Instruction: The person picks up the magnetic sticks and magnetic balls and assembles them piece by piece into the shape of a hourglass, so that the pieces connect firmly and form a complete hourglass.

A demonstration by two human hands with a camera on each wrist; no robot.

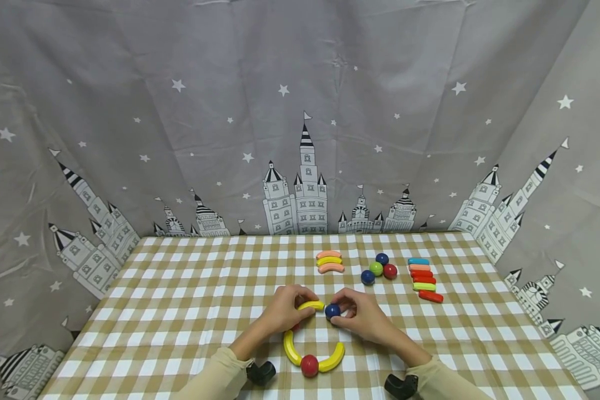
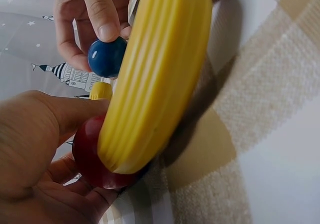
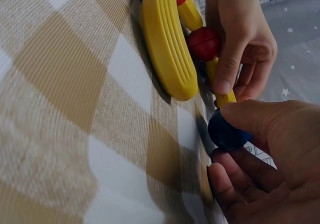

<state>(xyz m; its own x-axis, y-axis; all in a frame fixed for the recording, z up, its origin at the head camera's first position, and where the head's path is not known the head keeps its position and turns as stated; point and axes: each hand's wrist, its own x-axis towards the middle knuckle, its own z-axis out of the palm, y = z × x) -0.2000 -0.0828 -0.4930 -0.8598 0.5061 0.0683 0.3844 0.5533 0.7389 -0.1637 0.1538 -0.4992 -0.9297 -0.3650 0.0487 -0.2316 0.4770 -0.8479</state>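
Observation:
In the head view my left hand (image 1: 284,307) pinches a ridged yellow curved piece (image 1: 312,305) between thumb and fingers. Just right of its tip, my right hand (image 1: 367,315) holds a dark blue ball (image 1: 332,311) with thumb and fingertips. A red ball (image 2: 90,154) sits under my left hand, mostly hidden in the head view. Below it, another yellow curved piece (image 1: 291,349) runs down to a second red ball (image 1: 309,365), and a third yellow curved piece (image 1: 333,358) bends up from there. Together these pieces trace a partial ring on the checked cloth.
Behind my hands lie pink and yellow curved pieces (image 1: 329,260) in a stack-like row. Blue, green and red balls (image 1: 375,269) cluster to their right. Farther right are several short coloured bars (image 1: 422,273). A grey castle-print curtain (image 1: 220,139) hangs along the table's far edge.

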